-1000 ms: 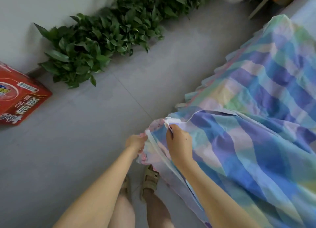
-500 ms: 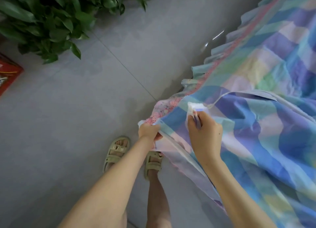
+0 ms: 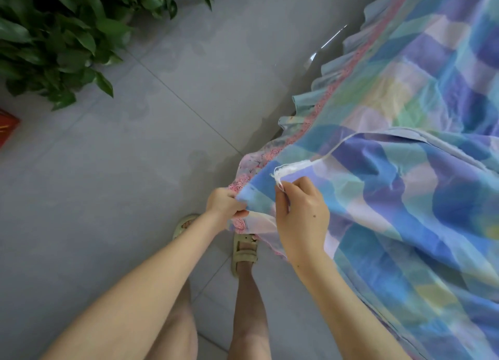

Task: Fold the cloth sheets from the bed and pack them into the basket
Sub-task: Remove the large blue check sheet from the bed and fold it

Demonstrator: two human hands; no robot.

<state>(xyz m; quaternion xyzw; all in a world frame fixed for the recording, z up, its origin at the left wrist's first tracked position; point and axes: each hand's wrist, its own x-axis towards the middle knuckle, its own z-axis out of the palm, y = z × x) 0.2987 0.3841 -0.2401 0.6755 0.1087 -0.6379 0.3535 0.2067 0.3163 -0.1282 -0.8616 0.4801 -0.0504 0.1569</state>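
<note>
A checked cloth sheet (image 3: 405, 192) in blue, green and lilac lies spread over the bed on the right, its near part doubled over. My left hand (image 3: 225, 205) grips the sheet's lower corner, where a pink lace trim (image 3: 272, 154) runs along the edge. My right hand (image 3: 301, 211) pinches a white hemmed corner (image 3: 289, 169) of the upper layer just beside it. Both hands are close together at the bed's edge. No basket is in view.
Grey tiled floor (image 3: 121, 197) fills the left. Green leafy plants (image 3: 59, 32) stand at the top left, with a red box (image 3: 6, 127) at the left edge. My two sandalled feet (image 3: 244, 247) are on the floor below the hands.
The view has tilted down and closer. My hands keep hold of the two corners and have drawn a little nearer my body; the right hand's corner has loosened out.
</note>
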